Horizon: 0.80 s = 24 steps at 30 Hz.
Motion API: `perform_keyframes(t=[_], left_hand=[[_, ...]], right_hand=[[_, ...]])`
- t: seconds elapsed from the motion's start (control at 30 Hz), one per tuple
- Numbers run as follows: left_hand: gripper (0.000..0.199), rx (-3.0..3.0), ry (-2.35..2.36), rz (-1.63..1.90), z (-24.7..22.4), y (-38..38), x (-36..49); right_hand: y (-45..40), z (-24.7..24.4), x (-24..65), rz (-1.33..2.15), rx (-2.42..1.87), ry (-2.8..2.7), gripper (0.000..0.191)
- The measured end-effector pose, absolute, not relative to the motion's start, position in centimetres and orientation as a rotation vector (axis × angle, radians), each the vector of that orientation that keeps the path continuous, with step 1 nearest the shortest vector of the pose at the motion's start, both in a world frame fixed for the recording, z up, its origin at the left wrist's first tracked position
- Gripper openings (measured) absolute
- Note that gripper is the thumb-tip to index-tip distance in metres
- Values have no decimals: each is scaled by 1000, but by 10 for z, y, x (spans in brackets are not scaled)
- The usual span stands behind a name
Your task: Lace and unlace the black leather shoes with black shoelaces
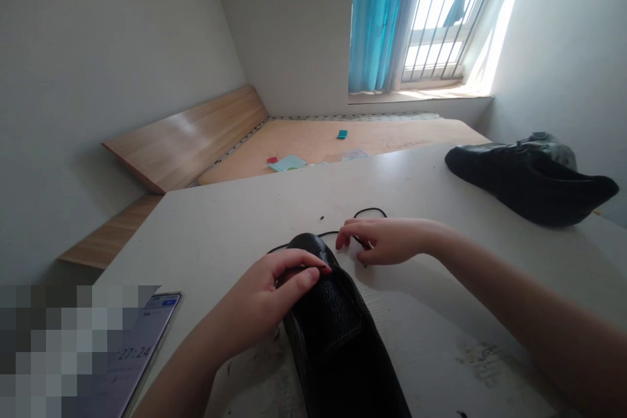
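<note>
A black leather shoe (337,313) lies on the white table in front of me, its toe pointing away. My left hand (294,281) rests over the shoe's lacing area, thumb and forefinger pinched together at the edge by the tongue; whether a lace end is between them is hidden. To the right of the shoe, my right hand (375,240) is low over the table with its fingers curled around a thin black shoelace (371,209). Part of the lace loops beyond that hand, and another stretch runs behind the toe.
A second black shoe (529,176) stands at the table's right, with something greyish behind it. A phone (147,346) lies at the left. Beyond the white table (235,209) are a bed (308,134) with small items, a wooden headboard (196,134) and a blue curtain (377,19).
</note>
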<state>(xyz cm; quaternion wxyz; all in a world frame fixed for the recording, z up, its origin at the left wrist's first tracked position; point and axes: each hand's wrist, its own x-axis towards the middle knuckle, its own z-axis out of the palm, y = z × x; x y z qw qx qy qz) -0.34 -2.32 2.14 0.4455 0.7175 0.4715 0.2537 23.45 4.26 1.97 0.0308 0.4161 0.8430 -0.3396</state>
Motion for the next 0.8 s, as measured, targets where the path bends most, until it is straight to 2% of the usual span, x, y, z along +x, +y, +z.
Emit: perform_keyframes(t=[0.3, 0.57, 0.8], left_hand=[[30, 2077, 1111, 660, 18, -25, -5], [32, 2123, 1066, 584, 21, -24, -2], [31, 2147, 1157, 487, 27, -27, 2]], right_hand=[[38, 39, 252, -778, 1255, 2561, 42], [40, 20, 242, -524, 1292, 2547, 4], [44, 40, 257, -664, 1226, 2578, 33]])
